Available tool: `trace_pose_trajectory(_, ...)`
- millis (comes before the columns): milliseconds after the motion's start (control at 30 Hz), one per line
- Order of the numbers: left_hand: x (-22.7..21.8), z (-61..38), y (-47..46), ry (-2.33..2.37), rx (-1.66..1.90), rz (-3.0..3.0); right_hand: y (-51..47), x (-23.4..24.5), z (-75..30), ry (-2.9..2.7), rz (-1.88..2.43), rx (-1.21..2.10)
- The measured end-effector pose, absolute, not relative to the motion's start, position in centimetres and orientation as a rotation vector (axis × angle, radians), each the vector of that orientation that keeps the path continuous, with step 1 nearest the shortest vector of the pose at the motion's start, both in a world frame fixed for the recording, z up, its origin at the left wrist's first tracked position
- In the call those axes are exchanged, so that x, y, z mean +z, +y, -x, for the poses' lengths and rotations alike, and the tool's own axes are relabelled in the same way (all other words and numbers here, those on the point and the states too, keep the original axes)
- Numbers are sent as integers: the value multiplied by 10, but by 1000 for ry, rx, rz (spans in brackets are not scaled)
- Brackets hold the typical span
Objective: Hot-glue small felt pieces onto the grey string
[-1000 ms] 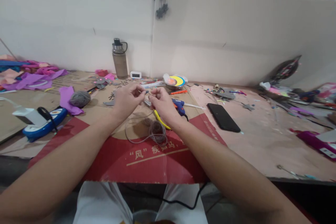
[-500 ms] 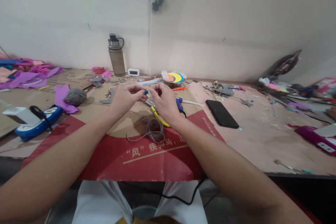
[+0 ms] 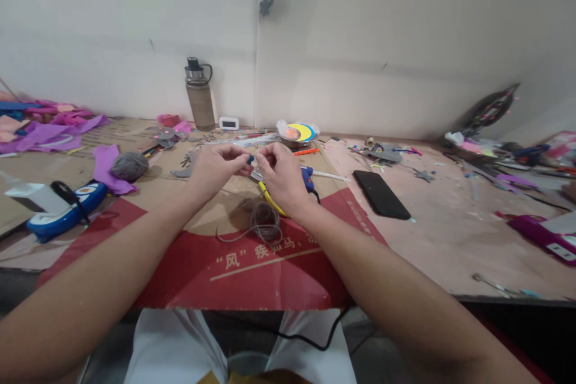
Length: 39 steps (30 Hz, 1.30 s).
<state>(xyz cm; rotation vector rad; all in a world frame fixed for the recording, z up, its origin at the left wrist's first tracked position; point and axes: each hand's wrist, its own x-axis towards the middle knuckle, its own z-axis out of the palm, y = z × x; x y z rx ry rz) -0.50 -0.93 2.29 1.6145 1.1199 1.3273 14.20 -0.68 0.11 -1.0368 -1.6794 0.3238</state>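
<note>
Between the fingertips of my left hand (image 3: pixel 216 169) is a small dark-blue piece (image 3: pixel 250 159), too small to make out its kind. My right hand (image 3: pixel 279 175) is pinched close beside it, thumb against fingers; what it holds is hidden. Both hands are raised over the cardboard at the middle of the table. Beneath them lies a loose tangle of grey yarn (image 3: pixel 264 222). Yellow-handled pliers or scissors (image 3: pixel 270 198) are partly covered by my right hand. A blue glue gun (image 3: pixel 307 177) shows just behind that hand.
A black phone (image 3: pixel 380 194) lies to the right, and a grey yarn ball (image 3: pixel 130 165) to the left. A bottle (image 3: pixel 200 99) and a small white clock (image 3: pixel 229 124) stand at the back. Power strips (image 3: pixel 67 213) and craft scraps (image 3: pixel 54 126) lie at the sides.
My hands stay almost in the same place, with fingertips still close around the blue piece. The right hand has shifted very slightly. Nothing else on the table has visibly moved.
</note>
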Motion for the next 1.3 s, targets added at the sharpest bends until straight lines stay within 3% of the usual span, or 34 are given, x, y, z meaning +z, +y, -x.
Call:
trace_pose_trajectory(500, 18, 5, -8, 1034, 1385, -1544, -8, 0, -138, -1688, 1040, 274)
trace_pose_trajectory(1033, 15, 7, -3, 910, 1284, -1466, -6, 3, -142, -1637, 1053, 430)
trace_pose_trajectory(1300, 14, 15, 5, 1036, 1169, -1723, -6, 3, -147, -1776, 1045, 244)
